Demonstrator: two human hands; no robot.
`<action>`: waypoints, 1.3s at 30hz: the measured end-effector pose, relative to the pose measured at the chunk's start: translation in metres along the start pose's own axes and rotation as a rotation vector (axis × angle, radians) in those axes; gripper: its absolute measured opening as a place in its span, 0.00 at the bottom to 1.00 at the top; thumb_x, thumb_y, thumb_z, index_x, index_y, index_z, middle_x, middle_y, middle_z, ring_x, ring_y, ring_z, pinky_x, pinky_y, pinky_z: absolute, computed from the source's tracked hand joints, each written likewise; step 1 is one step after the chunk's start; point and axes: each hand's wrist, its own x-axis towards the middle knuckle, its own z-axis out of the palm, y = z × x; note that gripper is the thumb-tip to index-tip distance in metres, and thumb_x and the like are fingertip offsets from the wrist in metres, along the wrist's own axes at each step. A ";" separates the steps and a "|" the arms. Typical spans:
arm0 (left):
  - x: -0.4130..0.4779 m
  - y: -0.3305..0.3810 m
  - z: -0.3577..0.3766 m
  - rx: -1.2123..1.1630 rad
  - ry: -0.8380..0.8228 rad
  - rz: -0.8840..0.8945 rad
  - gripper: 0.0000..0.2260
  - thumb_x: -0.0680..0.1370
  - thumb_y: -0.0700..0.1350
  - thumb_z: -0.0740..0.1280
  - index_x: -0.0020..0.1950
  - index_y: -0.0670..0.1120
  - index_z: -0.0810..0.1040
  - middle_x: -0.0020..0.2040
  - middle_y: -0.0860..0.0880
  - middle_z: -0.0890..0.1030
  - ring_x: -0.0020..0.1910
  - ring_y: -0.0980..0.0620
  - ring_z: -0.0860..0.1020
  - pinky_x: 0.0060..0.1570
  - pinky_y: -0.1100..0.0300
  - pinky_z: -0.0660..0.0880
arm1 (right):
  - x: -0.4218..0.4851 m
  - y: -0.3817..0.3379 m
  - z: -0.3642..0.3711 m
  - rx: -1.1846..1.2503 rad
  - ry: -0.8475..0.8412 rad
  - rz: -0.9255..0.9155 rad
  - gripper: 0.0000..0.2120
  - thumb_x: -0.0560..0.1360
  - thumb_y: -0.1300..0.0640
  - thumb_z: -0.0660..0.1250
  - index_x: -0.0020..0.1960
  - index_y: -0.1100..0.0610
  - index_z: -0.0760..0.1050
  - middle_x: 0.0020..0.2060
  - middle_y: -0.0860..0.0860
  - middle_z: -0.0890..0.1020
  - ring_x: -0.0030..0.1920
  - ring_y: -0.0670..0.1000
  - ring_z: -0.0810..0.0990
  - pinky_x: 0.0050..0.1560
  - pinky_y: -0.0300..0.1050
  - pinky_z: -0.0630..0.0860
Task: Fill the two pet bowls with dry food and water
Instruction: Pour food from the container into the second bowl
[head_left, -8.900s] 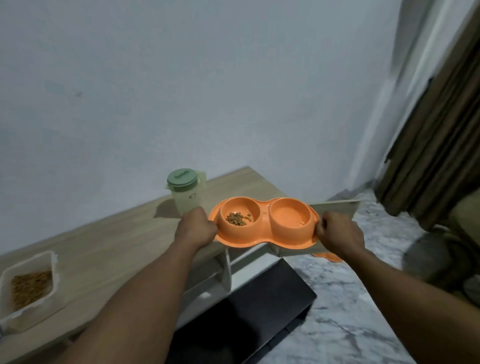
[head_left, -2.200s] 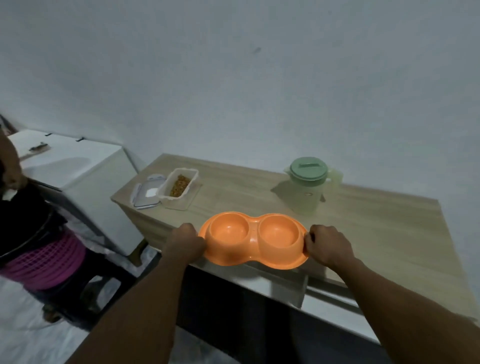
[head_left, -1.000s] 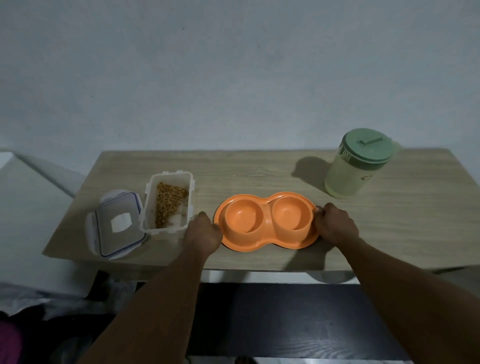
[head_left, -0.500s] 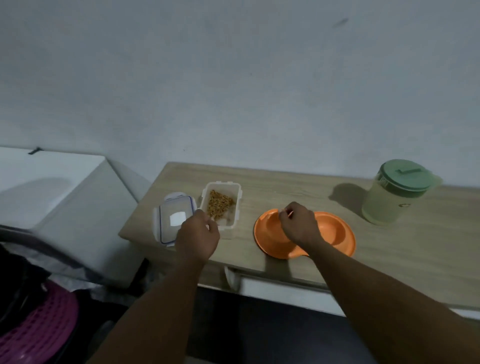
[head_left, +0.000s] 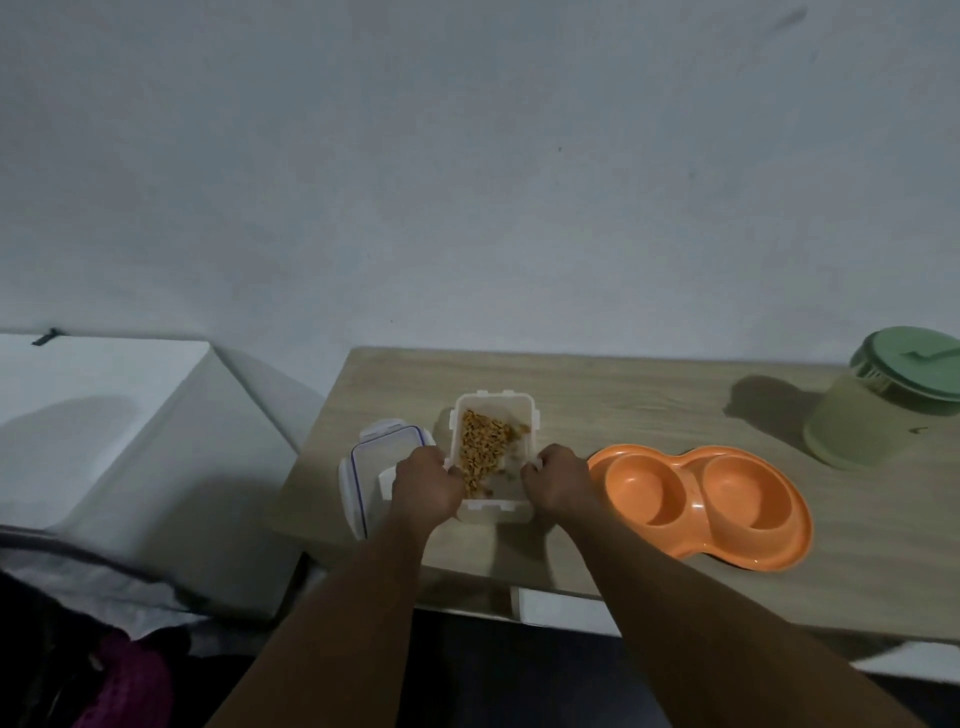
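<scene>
Left hand (head_left: 426, 486), right hand (head_left: 558, 480) around clear, part-full kibble tub (head_left: 511, 415)

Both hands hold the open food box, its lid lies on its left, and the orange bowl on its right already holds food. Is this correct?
No: the head view shows the bowl empty in both wells. The rest stands: the left hand and right hand hold the box, lid on its left.
</scene>
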 end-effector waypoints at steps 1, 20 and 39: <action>0.002 0.000 0.000 -0.001 -0.013 0.006 0.13 0.80 0.44 0.64 0.61 0.41 0.80 0.57 0.42 0.82 0.59 0.42 0.79 0.51 0.60 0.69 | 0.001 0.000 0.000 -0.002 0.006 -0.005 0.13 0.78 0.51 0.64 0.53 0.60 0.78 0.52 0.59 0.84 0.54 0.62 0.82 0.47 0.46 0.74; -0.069 0.111 -0.010 -0.280 -0.024 0.132 0.13 0.70 0.46 0.64 0.50 0.40 0.77 0.55 0.45 0.79 0.36 0.39 0.85 0.42 0.43 0.84 | -0.080 0.015 -0.130 0.410 0.164 0.004 0.22 0.79 0.41 0.65 0.63 0.57 0.79 0.55 0.53 0.80 0.53 0.59 0.80 0.52 0.61 0.83; -0.125 0.188 0.079 -0.330 -0.272 0.177 0.07 0.77 0.44 0.62 0.48 0.44 0.79 0.45 0.42 0.84 0.42 0.43 0.85 0.45 0.47 0.84 | -0.122 0.116 -0.231 0.875 0.515 0.161 0.32 0.66 0.29 0.61 0.64 0.46 0.69 0.60 0.54 0.79 0.57 0.61 0.81 0.53 0.67 0.81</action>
